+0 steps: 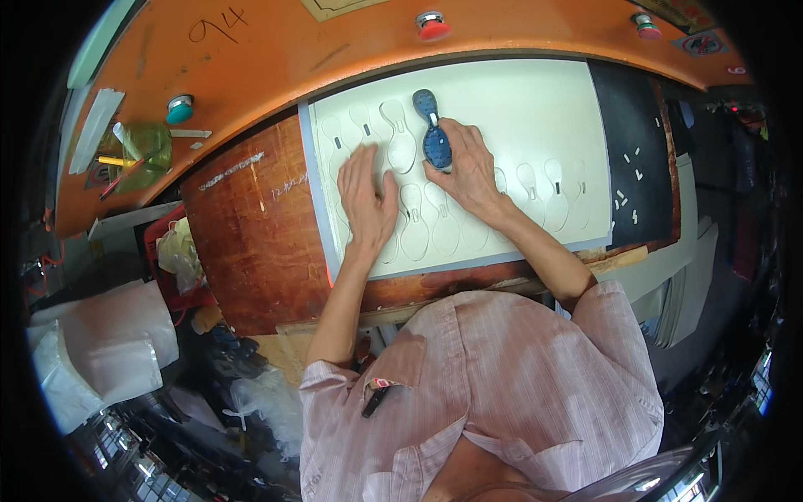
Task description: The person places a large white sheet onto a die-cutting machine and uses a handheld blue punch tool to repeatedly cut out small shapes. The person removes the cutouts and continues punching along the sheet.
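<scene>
A pale white sheet [535, 100] lies flat in front of me, marked with several sole-shaped cut outlines in two rows. On its upper part sits a dark blue, sole-shaped cutting die [437, 147], narrow in the middle with a pale band there. My right hand [470, 171] has its thumb and fingers closed about the die's nearer, wider end. To the left, my left hand [368, 199] rests on the sheet over the outlines, fingers stretched out and thumb apart, holding nothing. A cut outline [401, 151] shows between the left hand and the die.
An orange machine beam [326, 38] crosses beyond the sheet, bearing red buttons [432, 28] and a green button [179, 109]. A green container [149, 155] with pens stands left. The sheet lies over a brown wooden board [251, 243]; a black surface [623, 125] with white scraps is right.
</scene>
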The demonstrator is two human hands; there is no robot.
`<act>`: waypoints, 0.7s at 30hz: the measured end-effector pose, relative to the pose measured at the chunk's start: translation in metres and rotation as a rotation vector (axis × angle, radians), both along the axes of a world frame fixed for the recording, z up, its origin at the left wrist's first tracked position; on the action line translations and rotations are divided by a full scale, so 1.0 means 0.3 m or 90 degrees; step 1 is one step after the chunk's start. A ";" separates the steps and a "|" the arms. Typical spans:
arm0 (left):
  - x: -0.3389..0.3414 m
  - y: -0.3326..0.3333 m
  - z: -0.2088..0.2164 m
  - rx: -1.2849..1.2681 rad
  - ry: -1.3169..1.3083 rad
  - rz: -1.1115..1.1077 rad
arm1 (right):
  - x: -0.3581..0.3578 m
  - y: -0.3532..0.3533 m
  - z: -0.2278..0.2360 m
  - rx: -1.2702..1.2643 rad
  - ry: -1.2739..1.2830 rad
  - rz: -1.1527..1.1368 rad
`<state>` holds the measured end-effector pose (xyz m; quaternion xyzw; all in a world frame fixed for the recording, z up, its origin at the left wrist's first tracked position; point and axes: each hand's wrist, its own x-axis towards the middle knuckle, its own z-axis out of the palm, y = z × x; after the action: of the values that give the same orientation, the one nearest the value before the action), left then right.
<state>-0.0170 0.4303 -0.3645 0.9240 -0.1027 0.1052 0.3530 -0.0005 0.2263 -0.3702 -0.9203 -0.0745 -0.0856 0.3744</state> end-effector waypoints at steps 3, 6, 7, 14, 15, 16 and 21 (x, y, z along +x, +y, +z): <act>-0.153 0.027 0.025 -0.072 -0.031 0.014 | 0.009 -0.003 -0.013 0.011 0.007 -0.003; -0.359 0.049 0.036 -0.100 -0.015 0.005 | 0.029 -0.011 -0.015 0.026 0.004 0.001; -0.422 0.047 0.026 -0.116 -0.016 0.009 | 0.037 -0.013 -0.019 0.031 -0.003 0.003; -0.594 0.041 -0.159 -0.052 -0.071 0.060 | 0.008 -0.191 -0.016 0.180 -0.076 -0.145; -0.579 0.042 -0.183 -0.036 -0.101 0.061 | 0.005 -0.261 0.003 0.269 -0.081 -0.190; -0.561 0.044 -0.203 -0.020 -0.112 0.072 | 0.001 -0.336 0.028 0.346 -0.065 -0.247; -0.431 0.025 -0.217 -0.036 -0.145 0.095 | 0.002 -0.687 0.222 0.362 -0.362 -0.421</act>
<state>-0.1464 0.4379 -0.4295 0.9009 -0.0699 0.2385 0.3559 0.0001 0.0202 -0.3037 -0.6970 0.1478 -0.4631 0.5271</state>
